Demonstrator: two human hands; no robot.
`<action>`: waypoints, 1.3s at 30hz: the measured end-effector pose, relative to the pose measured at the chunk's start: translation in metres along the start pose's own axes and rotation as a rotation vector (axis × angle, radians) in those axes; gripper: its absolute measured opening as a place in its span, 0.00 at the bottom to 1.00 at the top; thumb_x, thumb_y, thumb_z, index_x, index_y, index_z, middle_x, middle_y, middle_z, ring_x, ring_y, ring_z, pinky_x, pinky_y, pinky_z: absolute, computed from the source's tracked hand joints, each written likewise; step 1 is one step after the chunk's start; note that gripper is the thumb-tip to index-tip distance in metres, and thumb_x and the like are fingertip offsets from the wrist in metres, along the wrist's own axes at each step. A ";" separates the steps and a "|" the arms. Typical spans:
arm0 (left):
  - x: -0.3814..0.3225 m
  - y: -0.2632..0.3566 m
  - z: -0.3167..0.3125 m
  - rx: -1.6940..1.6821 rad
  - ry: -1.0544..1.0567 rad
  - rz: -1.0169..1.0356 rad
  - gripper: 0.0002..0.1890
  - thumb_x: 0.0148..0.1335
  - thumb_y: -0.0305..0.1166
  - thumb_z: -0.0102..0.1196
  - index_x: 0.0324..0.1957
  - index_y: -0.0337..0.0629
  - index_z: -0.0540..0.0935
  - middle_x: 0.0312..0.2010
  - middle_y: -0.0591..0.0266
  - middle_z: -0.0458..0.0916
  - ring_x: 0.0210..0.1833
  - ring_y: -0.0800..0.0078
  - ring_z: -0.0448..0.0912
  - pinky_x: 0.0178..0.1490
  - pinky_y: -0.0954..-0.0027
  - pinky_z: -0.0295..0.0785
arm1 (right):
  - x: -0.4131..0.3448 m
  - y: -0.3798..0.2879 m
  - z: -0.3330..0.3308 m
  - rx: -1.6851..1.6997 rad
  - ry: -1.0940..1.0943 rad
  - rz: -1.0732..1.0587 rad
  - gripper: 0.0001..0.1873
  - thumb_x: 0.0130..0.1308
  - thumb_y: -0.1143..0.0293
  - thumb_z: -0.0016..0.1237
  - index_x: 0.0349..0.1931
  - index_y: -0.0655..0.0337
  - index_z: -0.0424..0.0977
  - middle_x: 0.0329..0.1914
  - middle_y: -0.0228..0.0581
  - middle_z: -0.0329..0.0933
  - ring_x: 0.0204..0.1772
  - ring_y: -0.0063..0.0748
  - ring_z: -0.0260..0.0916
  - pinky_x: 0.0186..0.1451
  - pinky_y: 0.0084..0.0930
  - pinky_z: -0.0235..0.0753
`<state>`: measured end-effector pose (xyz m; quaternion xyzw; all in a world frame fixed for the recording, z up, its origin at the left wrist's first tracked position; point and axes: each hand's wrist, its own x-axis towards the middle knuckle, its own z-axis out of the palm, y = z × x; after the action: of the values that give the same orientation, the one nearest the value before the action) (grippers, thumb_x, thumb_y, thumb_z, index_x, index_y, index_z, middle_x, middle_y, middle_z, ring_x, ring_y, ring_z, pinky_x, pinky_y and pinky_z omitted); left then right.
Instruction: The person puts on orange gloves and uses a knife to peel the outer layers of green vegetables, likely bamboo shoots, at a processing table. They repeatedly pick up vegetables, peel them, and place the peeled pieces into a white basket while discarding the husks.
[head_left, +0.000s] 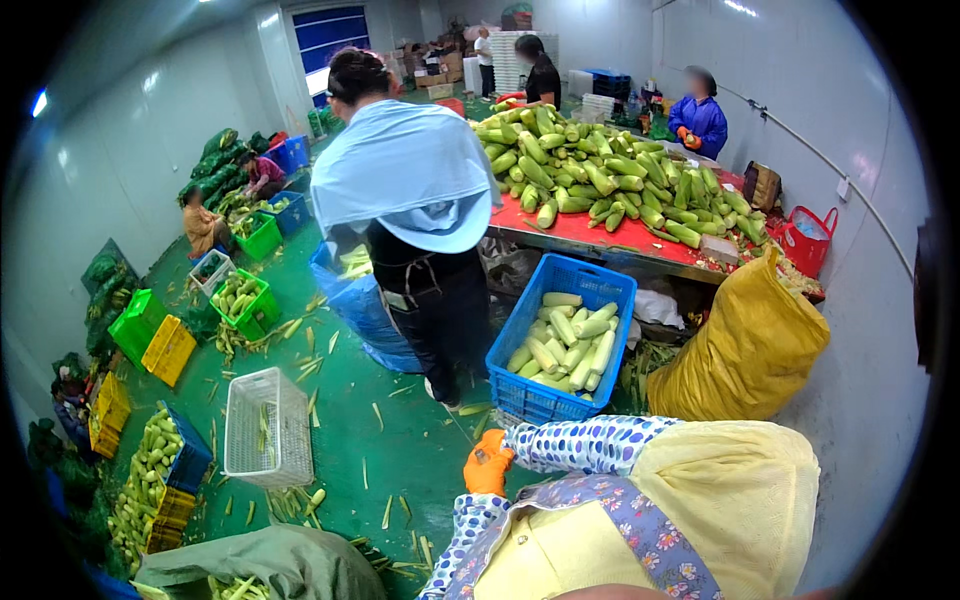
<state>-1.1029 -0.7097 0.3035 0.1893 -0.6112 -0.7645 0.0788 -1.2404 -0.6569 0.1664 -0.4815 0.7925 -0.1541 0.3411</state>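
Observation:
Both my hands wear orange gloves and meet in front of my apron. My right hand (496, 442) lies against my left hand (485, 476), and the fingers overlap. A small grey object (481, 454) shows between them; its kind and which hand holds it cannot be told. Just above my hands stands a blue plastic crate (501, 386) with husked, pale green corn cobs (564, 337). Beyond it, a large heap of corn in green husks (600, 169) covers a red-topped table (585, 231).
A person in a light blue cape (405, 165) stands ahead, beside a blue bag (360, 307). A yellow woven sack (739, 352) stands right of the crate. A white crate (251, 465) and husk scraps lie on the green floor. Several co-workers are farther off.

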 end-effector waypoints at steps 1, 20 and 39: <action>0.002 0.006 -0.018 0.041 -0.057 -0.049 0.21 0.48 0.28 0.75 0.46 0.39 0.85 0.27 0.64 0.83 0.23 0.74 0.78 0.24 0.70 0.68 | 0.009 -0.011 0.001 0.009 -0.011 0.009 0.20 0.65 0.53 0.53 0.55 0.47 0.77 0.39 0.47 0.85 0.39 0.51 0.81 0.44 0.49 0.80; -0.005 0.035 -0.234 -0.467 -0.104 -0.193 0.12 0.54 0.28 0.71 0.31 0.42 0.78 0.27 0.58 0.82 0.21 0.70 0.77 0.21 0.71 0.69 | 0.168 -0.167 0.020 0.088 -0.248 -0.207 0.14 0.66 0.52 0.55 0.42 0.51 0.81 0.34 0.41 0.85 0.34 0.43 0.80 0.38 0.44 0.79; 0.177 0.076 -0.289 -0.339 0.332 -0.112 0.02 0.56 0.29 0.64 0.30 0.46 0.84 0.26 0.63 0.83 0.22 0.73 0.77 0.25 0.69 0.70 | 0.299 -0.200 -0.172 -0.209 -0.279 -0.278 0.15 0.60 0.49 0.58 0.36 0.48 0.86 0.38 0.38 0.87 0.42 0.42 0.85 0.43 0.43 0.83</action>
<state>-1.1622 -1.0512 0.2902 0.3299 -0.4412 -0.8178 0.1664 -1.3182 -1.0291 0.2875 -0.6356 0.6751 -0.0485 0.3713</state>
